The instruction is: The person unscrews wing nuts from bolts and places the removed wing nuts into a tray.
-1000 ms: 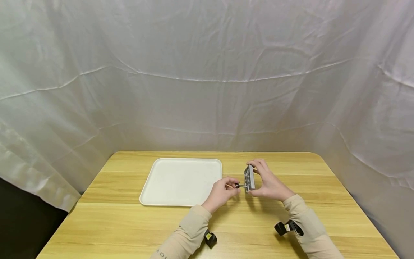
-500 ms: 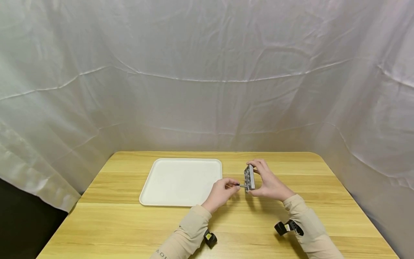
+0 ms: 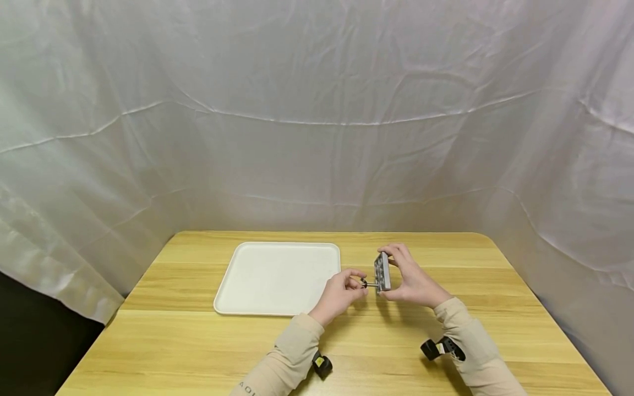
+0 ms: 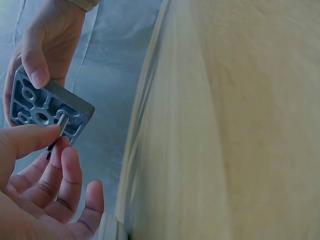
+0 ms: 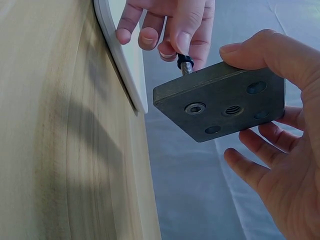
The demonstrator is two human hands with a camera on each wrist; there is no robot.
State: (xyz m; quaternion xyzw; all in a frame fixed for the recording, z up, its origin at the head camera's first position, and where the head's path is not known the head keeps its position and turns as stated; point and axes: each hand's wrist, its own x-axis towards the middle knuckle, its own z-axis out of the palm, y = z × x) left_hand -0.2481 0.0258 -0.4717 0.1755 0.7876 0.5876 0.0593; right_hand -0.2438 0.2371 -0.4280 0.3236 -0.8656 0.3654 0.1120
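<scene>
My right hand (image 3: 416, 283) holds a thick grey metal plate (image 3: 385, 270) by its edges, on edge above the table. In the left wrist view the plate's ribbed, hollowed face shows; the right wrist view shows its flat face with several round holes and a socket-head bolt (image 5: 195, 108) set in one. The bolt's threaded shank (image 4: 62, 121) sticks out of the ribbed side toward my left hand (image 3: 339, 294). There, thumb and forefinger pinch a small black wing nut (image 5: 185, 61) at the shank's end; the fingertips partly cover it.
A white tray (image 3: 277, 278) lies on the wooden table (image 3: 188, 352), left of the plate and partly behind my left hand. Pale curtains (image 3: 317, 165) hang behind the table and at both sides. Each wrist carries a black camera (image 3: 322, 364).
My left fingers shift slightly around the wing nut, which shows at a different angle in each frame. The plate and my right hand stay in place.
</scene>
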